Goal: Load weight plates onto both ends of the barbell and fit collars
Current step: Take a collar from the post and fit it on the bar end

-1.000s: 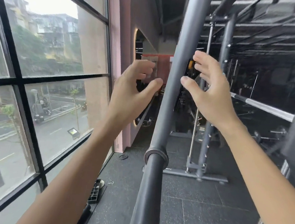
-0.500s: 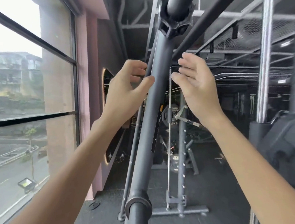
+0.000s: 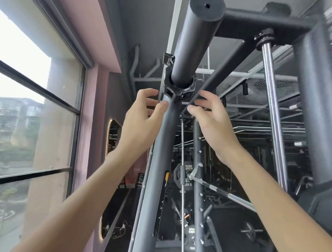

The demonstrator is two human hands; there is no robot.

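A dark grey barbell sleeve (image 3: 159,165) runs up the middle of the view to its round end face (image 3: 207,5) at the top. A black clamp collar (image 3: 177,88) sits around the sleeve, its lever sticking out at upper left. My left hand (image 3: 141,120) is raised just below and left of the collar, fingers curled and apart, thumb tip against the sleeve. My right hand (image 3: 211,121) is raised just below and right of it, fingers spread, holding nothing. A black weight plate (image 3: 327,206) shows at the right edge.
A large window (image 3: 29,115) fills the left side beside a pink wall. A dark rack upright (image 3: 317,110) and a chrome guide rod (image 3: 273,114) stand at right. More racks, plates (image 3: 186,175) and a chrome bar (image 3: 229,196) lie beyond, on black rubber floor.
The view has tilted upward, bringing the collar and the sleeve's end face into sight. Both hands have risen along the sleeve and are now just under the collar.
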